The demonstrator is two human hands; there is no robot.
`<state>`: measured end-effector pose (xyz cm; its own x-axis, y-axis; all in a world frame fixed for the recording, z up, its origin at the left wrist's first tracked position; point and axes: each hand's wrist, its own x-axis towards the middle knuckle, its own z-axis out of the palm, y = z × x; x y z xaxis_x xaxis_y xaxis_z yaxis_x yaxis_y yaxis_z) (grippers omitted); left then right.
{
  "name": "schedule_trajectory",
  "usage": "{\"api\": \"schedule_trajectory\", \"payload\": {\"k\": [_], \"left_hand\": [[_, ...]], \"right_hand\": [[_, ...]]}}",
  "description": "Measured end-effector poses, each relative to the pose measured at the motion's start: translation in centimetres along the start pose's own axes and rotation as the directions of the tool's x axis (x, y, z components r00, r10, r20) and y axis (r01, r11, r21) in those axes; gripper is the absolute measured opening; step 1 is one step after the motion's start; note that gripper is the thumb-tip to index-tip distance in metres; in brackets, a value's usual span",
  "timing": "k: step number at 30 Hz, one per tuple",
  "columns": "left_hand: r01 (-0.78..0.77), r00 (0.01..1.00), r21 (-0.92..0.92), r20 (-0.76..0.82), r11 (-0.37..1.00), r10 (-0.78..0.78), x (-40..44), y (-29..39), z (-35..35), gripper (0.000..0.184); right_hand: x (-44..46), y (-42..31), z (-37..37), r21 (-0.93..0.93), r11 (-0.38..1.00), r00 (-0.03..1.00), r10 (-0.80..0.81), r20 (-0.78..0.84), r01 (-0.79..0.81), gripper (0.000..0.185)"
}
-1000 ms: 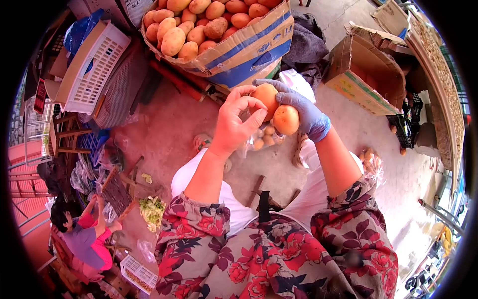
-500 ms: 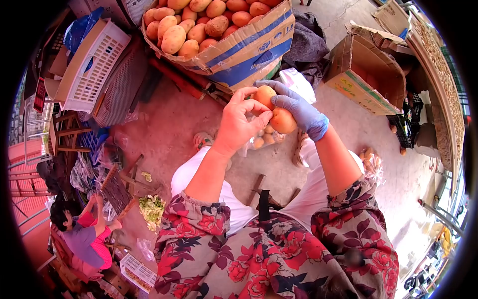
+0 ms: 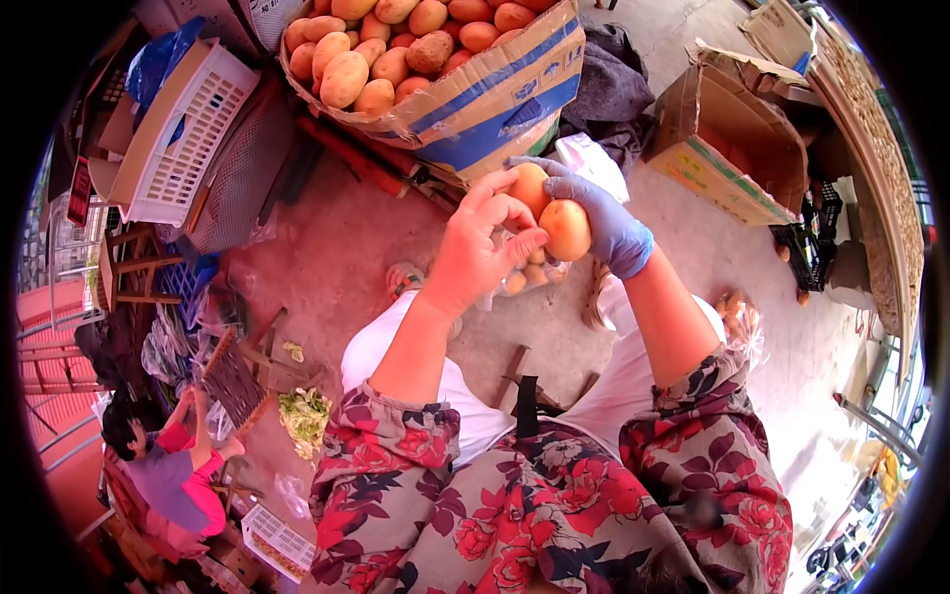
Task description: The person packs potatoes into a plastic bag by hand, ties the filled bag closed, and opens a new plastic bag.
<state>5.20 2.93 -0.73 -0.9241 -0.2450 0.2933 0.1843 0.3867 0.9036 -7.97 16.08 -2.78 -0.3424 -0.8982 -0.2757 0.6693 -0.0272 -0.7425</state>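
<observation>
Two yellow-brown potatoes rest in my right hand (image 3: 606, 223), which wears a blue glove and has its fingers curled round them. The upper potato (image 3: 530, 188) is partly covered by fingers of both hands; the lower potato (image 3: 566, 231) faces me. Bare and half curled, my left hand (image 3: 483, 233) is beside them on the left. Its thumb is apart from its fingers and close to the lower potato. Its fingertips are at the upper potato's edge; contact is unclear. A clear bag of potatoes (image 3: 534, 273) shows below, partly hidden by my hands.
A cardboard box (image 3: 495, 99) heaped with potatoes stands ahead. An opened carton (image 3: 727, 168) is to the right, another bag of potatoes (image 3: 740, 322) by my right leg. White crate (image 3: 188, 134) at left; a seated person (image 3: 173, 475) at lower left near leafy scraps (image 3: 303, 420).
The lower potato has turned slightly and shows more of its face. My left thumb and fingers have shifted a little around the potatoes. The right hand stays nearly in place.
</observation>
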Motion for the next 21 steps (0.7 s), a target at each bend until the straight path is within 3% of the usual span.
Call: {"api": "schedule_trajectory", "payload": {"k": [6, 11, 17, 20, 21], "left_hand": [[-0.277, 0.954, 0.295, -0.029, 0.914, 0.299, 0.4, -0.4, 0.5, 0.031], [-0.314, 0.943, 0.354, 0.008, 0.881, 0.333, 0.4, -0.5, 0.7, 0.036], [-0.351, 0.93, 0.44, 0.058, 0.826, 0.364, 0.4, -0.6, 0.6, 0.03], [-0.373, 0.924, 0.494, 0.12, 0.785, 0.363, 0.6, -0.2, 0.4, 0.028], [-0.382, 0.921, 0.513, 0.144, 0.769, 0.362, 0.6, -0.2, 0.3, 0.027]], "right_hand": [[-0.3, -0.6, 0.8, 0.223, 0.973, 0.995, 0.076, -0.065, -0.06, 0.043], [-0.6, -0.7, 0.8, 0.246, 0.962, 0.979, 0.157, -0.128, -0.122, 0.04], [0.3, 0.5, -0.3, 0.164, 0.985, 0.987, 0.077, -0.143, -0.053, 0.036], [0.9, 1.3, -0.8, 0.014, 1.0, 0.989, -0.008, -0.145, 0.01, 0.035], [0.7, 1.1, -0.7, 0.075, 0.997, 0.987, 0.041, -0.154, -0.03, 0.036]]}}
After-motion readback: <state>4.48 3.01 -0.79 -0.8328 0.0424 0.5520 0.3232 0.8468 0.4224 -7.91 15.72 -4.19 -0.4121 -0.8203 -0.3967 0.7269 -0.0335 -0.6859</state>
